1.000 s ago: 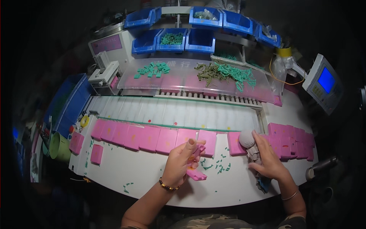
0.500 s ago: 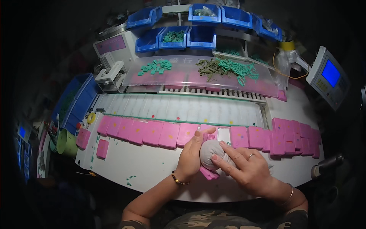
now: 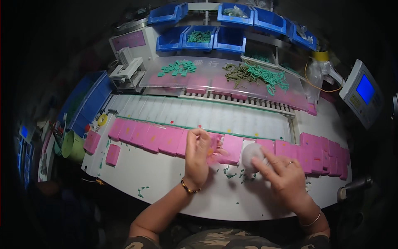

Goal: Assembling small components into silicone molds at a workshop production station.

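Left hand [image 3: 197,155]: a blurred pink piece [image 3: 214,145] is held in the grip, over the bench [image 3: 157,178].
Right hand [image 3: 286,176]: a grey ball [image 3: 250,157] is clamped in the grip.
Writing: large characters are seen on the translucent panel [image 3: 210,74].

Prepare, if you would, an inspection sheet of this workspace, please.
Surface: white table, partly covered.
Work things: pink blocks along the table; blurred pink piece; grey ball.
Clutter: green scraps scattered at the front.
Hands: left hand holds the pink piece; right hand grips the ball.
Cables: thin orange cable beside the display.
Surroundings: blue bins above the far side; dark background.
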The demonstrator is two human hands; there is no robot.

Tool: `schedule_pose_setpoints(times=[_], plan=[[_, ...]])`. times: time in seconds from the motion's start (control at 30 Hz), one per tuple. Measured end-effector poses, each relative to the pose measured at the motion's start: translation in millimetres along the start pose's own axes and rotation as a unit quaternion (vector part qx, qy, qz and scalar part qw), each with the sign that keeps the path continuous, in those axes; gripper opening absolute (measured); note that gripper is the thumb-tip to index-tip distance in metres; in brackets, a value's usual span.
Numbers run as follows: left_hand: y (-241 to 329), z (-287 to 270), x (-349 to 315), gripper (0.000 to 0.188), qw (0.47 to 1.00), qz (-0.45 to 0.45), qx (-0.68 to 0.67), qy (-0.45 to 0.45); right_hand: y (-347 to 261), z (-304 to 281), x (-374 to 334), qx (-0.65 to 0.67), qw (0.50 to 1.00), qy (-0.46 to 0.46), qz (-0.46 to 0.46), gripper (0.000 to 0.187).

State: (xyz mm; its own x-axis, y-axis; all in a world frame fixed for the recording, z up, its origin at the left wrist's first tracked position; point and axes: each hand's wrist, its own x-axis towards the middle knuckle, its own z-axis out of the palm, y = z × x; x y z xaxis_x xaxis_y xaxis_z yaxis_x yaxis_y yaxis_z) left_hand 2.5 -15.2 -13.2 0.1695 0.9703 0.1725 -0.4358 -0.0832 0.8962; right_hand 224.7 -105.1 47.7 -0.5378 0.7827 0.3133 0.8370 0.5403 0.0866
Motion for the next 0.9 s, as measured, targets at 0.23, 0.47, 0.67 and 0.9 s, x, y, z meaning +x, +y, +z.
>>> schedule_pose_setpoints(times=[0.23, 0.47, 0.67, 0.9], plan=[[14.5, -0.6, 6.4, 0.033, 0.978, -0.169, -0.12, -0.033, 27.8, 7.9, -3.2, -0.021, 0.99, -0.033, 0.136, 0.059], [1.1, 13.2, -11.7, 0.022, 0.983, -0.1, -0.079, -0.135, 4.2, 29.8, 35.3, 0.512, 0.839, 0.063, 0.173, 0.043], [18.8, -9.0, -11.0, 0.026, 0.959, -0.133, -0.045, -0.245, -1.4, 34.1, 42.1, 0.565, 0.812, 0.11, 0.099, 0.021], [38.4, -25.2, -0.9, 0.051, 0.928, -0.217, -0.027, -0.301, -4.6, 33.0, 43.7, 0.668, 0.716, 0.096, 0.182, 0.032]])
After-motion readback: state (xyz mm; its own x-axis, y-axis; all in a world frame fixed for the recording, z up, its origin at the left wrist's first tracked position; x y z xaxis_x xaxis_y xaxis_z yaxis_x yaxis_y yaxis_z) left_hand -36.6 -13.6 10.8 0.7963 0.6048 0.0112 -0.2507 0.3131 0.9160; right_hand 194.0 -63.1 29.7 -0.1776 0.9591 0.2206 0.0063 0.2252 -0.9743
